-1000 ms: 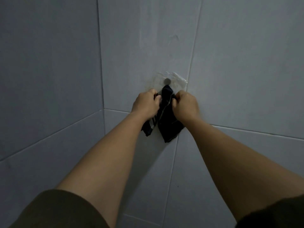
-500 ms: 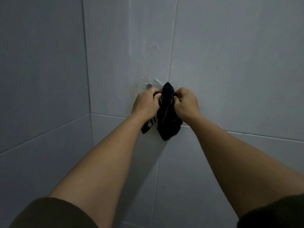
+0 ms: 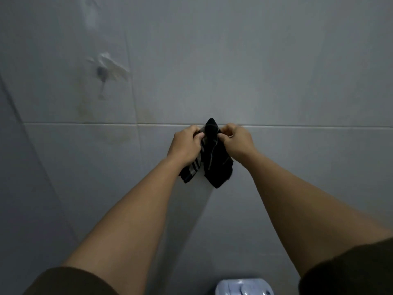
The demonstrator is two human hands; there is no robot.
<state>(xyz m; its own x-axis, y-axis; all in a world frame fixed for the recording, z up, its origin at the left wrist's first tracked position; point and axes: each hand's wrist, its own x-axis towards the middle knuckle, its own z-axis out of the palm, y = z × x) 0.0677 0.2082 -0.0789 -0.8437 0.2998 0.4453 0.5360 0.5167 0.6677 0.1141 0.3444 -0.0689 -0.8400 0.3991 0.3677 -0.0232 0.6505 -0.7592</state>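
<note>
While left hand (image 3: 187, 143) and right hand (image 3: 236, 141) pinch the dark cloth (image 3: 214, 165) at centre, it could slip.
A weak pinch would probably drop it; the wall hook (image 3: 102, 71) sits well apart, at 10 o'clock.

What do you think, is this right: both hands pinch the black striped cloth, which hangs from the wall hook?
Not quite. The left hand and right hand do pinch the black striped cloth, but it does not hang from the wall hook: the head view shows the hook up to the left, apart from it.
</note>
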